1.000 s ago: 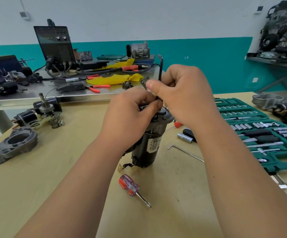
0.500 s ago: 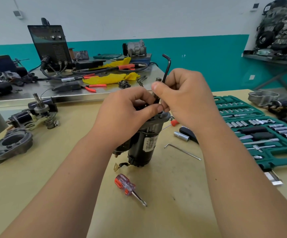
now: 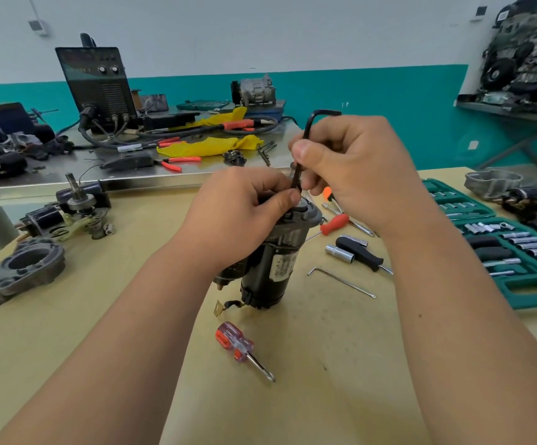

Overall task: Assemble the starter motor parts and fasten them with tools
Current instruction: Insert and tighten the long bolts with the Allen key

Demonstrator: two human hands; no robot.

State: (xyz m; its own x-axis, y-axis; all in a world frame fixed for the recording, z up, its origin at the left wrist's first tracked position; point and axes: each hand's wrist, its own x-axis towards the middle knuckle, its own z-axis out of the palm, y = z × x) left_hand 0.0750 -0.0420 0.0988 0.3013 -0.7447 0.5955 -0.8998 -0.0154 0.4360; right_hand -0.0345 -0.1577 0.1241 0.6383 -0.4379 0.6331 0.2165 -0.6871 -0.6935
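A stubby screwdriver lies in front of the starter motor, which stands upright. The left hand curls round the motor's top. Just above, the right hand pinches a black hex key, its tip down on the motor's cap.

Single wide-angle view from head height, facing forward and down over the near edge of the yellow counter. Close in: forearms entering from the bottom corners, left hand and right hand mid-frame; far wall along the top.
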